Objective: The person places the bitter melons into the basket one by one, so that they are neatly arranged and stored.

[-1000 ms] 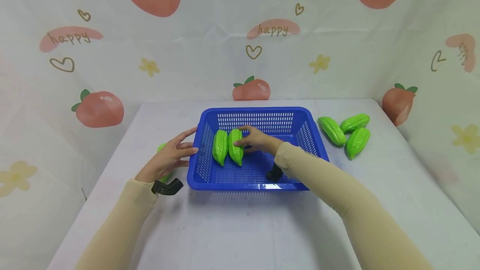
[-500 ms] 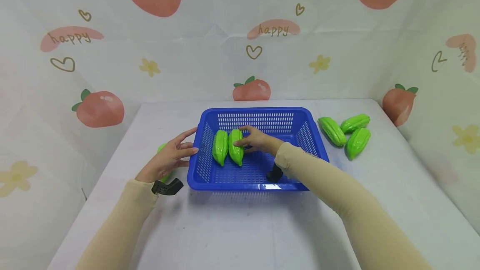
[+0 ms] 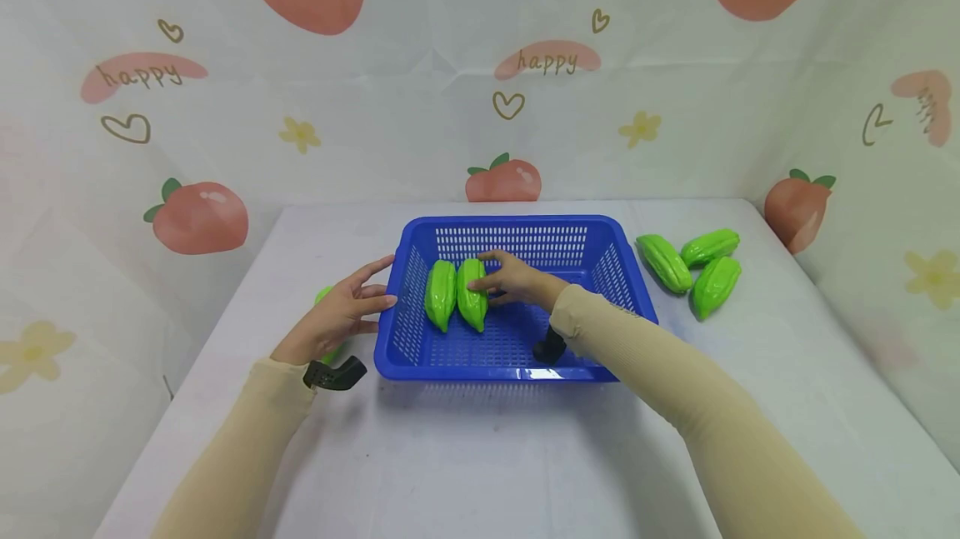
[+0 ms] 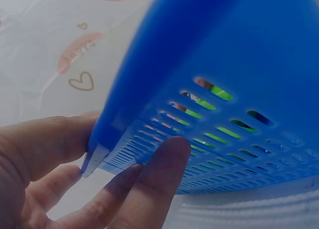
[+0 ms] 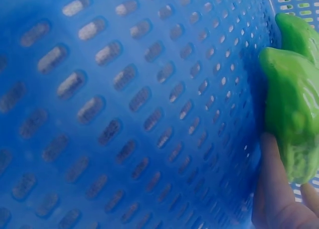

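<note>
"Blue basket (image 3: 480, 373), walls slotted: where does it stand?"

"On the white table (image 3: 465, 464), near the far edge and about midway between the left and right edges. Within its left half, side by side: the left gourd (image 3: 440, 296), near the left wall, and the right gourd (image 3: 471, 308), just next to it. Both are green and ridged, with their tips toward the near wall."

"And the hands?"

"Well apart. Right hand (image 3: 516, 279), reaching into the basket: thumb and fingers pinch the right gourd. Left hand (image 3: 339, 316): fingers spread, tips touching the left rim and the outside of the left wall."

"Are other gourds present?"

"One half-hidden gourd (image 3: 323, 293), on the left hand's far side, between the basket and the table's left edge; whether the hand touches it cannot be told. Three loose gourds (image 3: 717, 285), clustered toward the far right corner of the table."

"What completes the setting?"

"Beige sleeves (image 3: 225, 447) with a black clip (image 3: 335, 373) at each wrist; beyond the far edge, a pale backdrop (image 3: 427, 139) printed with peaches, hearts and flowers."
</note>
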Demonstrator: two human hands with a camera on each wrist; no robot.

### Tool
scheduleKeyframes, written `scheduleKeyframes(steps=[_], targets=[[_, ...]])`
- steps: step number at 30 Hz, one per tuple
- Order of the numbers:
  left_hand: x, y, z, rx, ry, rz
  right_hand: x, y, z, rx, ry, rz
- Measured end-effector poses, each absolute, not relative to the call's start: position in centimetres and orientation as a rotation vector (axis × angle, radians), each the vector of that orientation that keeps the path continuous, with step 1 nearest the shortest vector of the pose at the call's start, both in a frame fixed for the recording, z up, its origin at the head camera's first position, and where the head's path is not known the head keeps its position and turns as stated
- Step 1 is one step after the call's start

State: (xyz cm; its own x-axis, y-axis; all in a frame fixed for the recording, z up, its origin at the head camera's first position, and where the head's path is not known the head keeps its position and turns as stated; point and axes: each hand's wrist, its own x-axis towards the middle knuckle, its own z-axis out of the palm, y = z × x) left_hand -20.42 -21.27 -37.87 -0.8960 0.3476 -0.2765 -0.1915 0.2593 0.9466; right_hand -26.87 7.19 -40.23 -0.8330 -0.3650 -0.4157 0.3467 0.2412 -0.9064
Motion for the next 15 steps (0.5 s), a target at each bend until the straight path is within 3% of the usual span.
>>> scheduleKeyframes(steps=[15], targets=[[-20.5,-21.4,-38.0,0.145,2.085,1.690,-26.8,9.4,-37.6,-0.024,1.903,-1.632]])
